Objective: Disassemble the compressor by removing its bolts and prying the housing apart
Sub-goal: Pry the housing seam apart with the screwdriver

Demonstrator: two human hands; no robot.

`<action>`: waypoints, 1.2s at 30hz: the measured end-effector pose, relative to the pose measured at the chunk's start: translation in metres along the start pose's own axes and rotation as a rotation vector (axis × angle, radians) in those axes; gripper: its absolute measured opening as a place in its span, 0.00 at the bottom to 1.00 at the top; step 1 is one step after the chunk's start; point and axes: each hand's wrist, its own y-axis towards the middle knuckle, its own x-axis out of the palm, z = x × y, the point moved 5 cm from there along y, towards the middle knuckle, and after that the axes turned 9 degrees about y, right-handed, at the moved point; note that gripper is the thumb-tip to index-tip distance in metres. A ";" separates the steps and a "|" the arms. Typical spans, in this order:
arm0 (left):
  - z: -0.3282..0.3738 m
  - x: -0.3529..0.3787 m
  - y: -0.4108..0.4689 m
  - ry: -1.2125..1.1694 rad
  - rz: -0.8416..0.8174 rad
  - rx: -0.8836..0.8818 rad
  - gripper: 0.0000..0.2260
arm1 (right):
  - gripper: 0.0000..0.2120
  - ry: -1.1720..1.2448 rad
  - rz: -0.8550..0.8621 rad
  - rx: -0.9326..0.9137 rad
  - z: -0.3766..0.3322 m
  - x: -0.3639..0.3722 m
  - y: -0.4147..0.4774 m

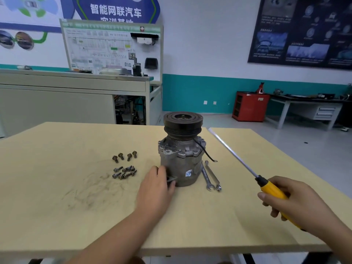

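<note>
A grey metal compressor (181, 161) stands upright on the wooden table (76, 206), its black pulley (183, 122) on top and a thin black wire hanging at its right side. My left hand (155, 189) rests against the lower left of the housing, the thumb over a small bracket there. My right hand (297, 202) grips the yellow handle of a long screwdriver (236, 157). Its shaft points up and left, with the tip in the air right of the pulley. Several loose bolts (124, 165) lie left of the compressor.
Two wrenches (210, 177) lie side by side on the table right of the compressor. Dark scuff marks cover the left part of the table. Behind stand a grey workbench, a display board, a red cabinet (250, 106) and another bench at the far right.
</note>
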 end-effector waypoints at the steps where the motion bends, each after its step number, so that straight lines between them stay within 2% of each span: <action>1: 0.000 0.001 -0.001 0.025 0.004 0.010 0.14 | 0.03 -0.025 -0.042 -0.002 -0.001 -0.001 -0.004; 5: 0.001 0.001 -0.001 0.091 -0.008 0.027 0.14 | 0.03 -0.140 -0.112 -0.020 -0.003 -0.005 -0.011; 11: 0.000 0.002 0.000 0.119 -0.038 0.038 0.13 | 0.06 -0.291 -0.063 -0.062 -0.009 -0.013 -0.014; 26: -0.005 0.007 0.000 0.079 -0.042 0.024 0.13 | 0.08 -0.486 -0.040 -0.050 -0.020 -0.018 -0.010; 36: -0.005 0.008 0.000 0.077 -0.057 0.019 0.13 | 0.09 -0.368 -0.136 0.028 -0.028 -0.019 -0.014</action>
